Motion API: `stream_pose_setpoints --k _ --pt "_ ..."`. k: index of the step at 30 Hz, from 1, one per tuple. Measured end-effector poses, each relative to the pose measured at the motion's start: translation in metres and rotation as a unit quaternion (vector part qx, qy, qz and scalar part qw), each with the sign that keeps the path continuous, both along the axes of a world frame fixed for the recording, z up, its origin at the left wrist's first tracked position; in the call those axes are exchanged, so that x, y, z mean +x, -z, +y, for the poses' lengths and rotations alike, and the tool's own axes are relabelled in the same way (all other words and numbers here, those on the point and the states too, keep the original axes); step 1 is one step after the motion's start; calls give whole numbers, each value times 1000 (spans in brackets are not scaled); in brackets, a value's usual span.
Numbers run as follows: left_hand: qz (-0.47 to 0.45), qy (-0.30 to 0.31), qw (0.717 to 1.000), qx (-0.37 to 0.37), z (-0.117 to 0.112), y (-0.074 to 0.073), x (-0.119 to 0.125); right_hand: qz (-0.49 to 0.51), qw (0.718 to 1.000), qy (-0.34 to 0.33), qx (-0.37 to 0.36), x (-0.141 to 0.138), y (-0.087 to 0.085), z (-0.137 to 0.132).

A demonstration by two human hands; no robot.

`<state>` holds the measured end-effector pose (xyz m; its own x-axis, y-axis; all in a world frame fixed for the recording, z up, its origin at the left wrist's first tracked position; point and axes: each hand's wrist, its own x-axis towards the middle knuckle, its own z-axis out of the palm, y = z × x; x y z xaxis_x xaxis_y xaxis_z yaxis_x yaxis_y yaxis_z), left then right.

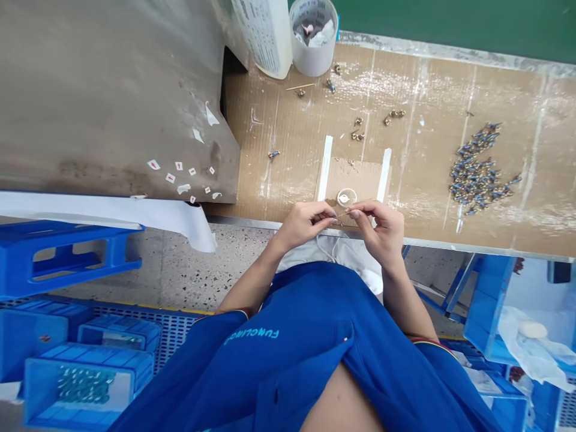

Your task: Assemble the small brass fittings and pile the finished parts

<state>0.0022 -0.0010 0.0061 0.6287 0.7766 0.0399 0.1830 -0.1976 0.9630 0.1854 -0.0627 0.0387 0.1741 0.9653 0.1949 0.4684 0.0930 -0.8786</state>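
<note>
Just right of the frame's centre, your right hand's (380,228) fingers pinch one thin stick (344,214). Your left hand's (308,222) fingers close together at its far end; their grip is too small to tell. Two white strips (324,168) flank one round dish (338,198). Seven red-marked labels (170,178) lie left. Your blue shirt's (315,306) lettering begins "FUN".

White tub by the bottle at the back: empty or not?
Not empty: crumpled white and pink scraps show inside the white tub. Depth: cannot tell.
</note>
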Motion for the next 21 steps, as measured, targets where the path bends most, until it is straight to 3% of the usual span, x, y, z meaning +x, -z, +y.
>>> stream_pose_setpoints --k 21 --pt "-2 10 1000 5 1 -2 -1 -74 996 -46 32 -1 2 2"
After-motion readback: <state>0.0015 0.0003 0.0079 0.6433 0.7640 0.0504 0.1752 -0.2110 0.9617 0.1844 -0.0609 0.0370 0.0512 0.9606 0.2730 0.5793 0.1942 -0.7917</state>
